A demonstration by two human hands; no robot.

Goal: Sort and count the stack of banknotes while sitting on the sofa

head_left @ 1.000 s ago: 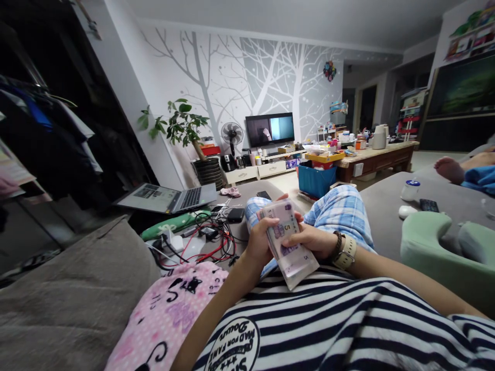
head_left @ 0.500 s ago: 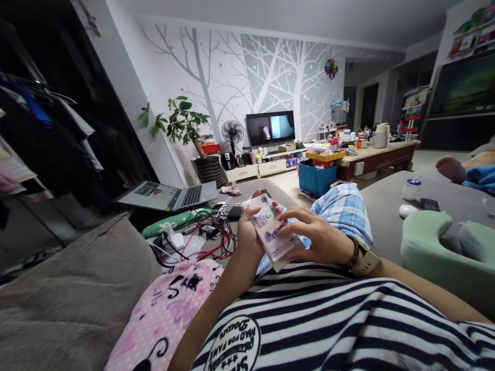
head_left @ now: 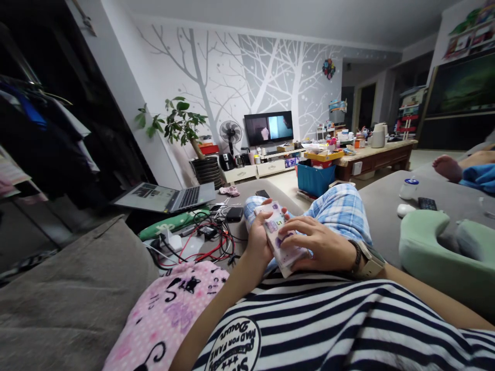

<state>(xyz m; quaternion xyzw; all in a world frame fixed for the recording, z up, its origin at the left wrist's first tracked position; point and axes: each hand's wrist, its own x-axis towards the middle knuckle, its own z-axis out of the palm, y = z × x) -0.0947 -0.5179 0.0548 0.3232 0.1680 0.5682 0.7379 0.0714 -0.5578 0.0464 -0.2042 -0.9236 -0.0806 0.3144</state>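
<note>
A thick stack of banknotes [head_left: 273,226], pale with purple print and a figure 5 on the top note, is held at a tilt above my lap. My left hand [head_left: 258,238] is closed around its left side, thumb on the top note and fingertips showing at the far edge. Over the right side lies my right hand [head_left: 323,241], its fingers bent across the top note and its thumb at the near corner. The right fingers partly cover the notes, so I cannot see how many they pinch.
Tangled cables [head_left: 214,239], a power bank [head_left: 234,214] and an open laptop [head_left: 166,198] lie to the left. On the right are a green neck pillow [head_left: 423,242], a remote [head_left: 427,204] and a lidded jar [head_left: 409,189]. Another person's foot [head_left: 446,167] rests at far right.
Both hands and the banknotes have shifted slightly right and down in view. The right fingers now lie closer over the top note. A dark phone-like object beyond the hands shows more clearly.
</note>
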